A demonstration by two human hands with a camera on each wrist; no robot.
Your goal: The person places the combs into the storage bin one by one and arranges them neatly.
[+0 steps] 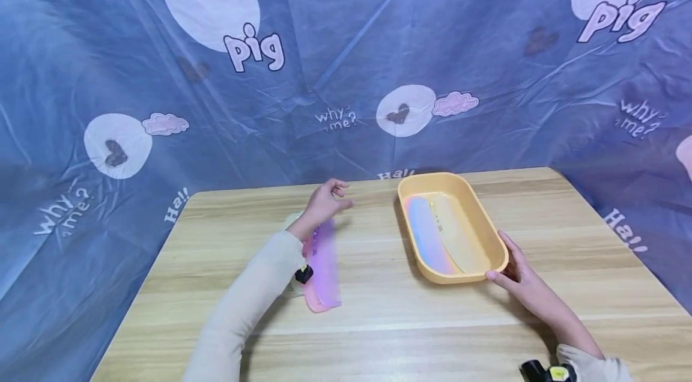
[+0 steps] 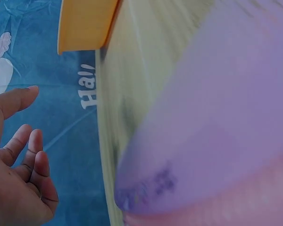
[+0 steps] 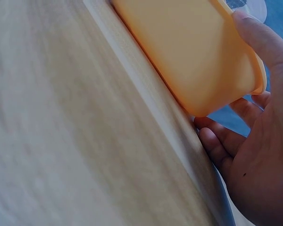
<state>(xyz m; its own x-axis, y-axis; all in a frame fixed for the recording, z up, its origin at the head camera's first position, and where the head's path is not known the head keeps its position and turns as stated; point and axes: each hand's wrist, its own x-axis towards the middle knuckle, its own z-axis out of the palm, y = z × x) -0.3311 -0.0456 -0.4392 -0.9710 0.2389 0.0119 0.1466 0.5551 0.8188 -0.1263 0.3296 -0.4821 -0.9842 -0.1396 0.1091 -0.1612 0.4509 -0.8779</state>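
Note:
My left hand (image 1: 326,205) hovers above the table's far side with nothing in it, its fingers loosely bent and the thumb apart. Beneath its wrist lie a purple comb (image 1: 326,262) and a pink comb (image 1: 318,306), overlapping, with a pale green piece (image 1: 295,290) mostly hidden by the sleeve. The purple comb (image 2: 217,113) fills much of the left wrist view. With thumb on the rim and fingers round the outside, my right hand (image 1: 519,277) grips the near right corner of a yellow tray (image 1: 489,232). Inside lies a rainbow comb (image 1: 425,235) beside what looks like a pale yellow comb (image 1: 456,229).
The wooden table (image 1: 378,340) ends at a blue printed cloth (image 1: 324,69) hanging behind it. The tray stands right of centre, near the far edge. Black wrist devices show on the left wrist (image 1: 304,274) and right wrist (image 1: 559,373).

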